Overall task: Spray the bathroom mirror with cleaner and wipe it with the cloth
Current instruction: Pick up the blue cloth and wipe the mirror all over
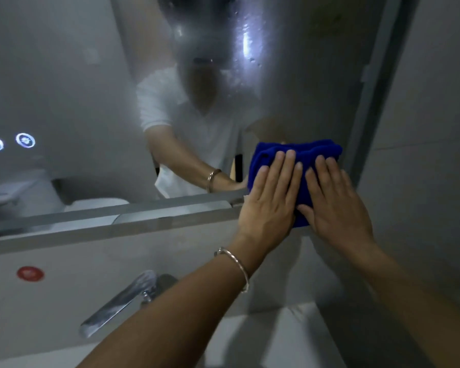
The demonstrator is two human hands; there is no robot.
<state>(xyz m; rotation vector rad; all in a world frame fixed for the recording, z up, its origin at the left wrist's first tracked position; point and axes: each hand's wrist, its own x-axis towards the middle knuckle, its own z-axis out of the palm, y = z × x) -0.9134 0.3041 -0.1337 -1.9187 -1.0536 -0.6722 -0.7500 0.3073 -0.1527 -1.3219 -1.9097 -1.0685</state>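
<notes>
1. there is one blue cloth (pixel 295 152), one mirror (pixel 91 88), two hands, one bracelet (pixel 235 264), one tap (pixel 117 304), one red sticker (pixel 30 273) and two round lights (pixel 25 140).
2. the cloth is folded and lies flat on the mirror's bottom right corner, its long side going left to right.
3. the left hand (pixel 270 203) presses flat on the cloth, fingers straight and pointing up, not gripping.
4. the right hand (pixel 335 205) presses the same way, just beside it.
5. the glass above looks wet and foggy.
</notes>
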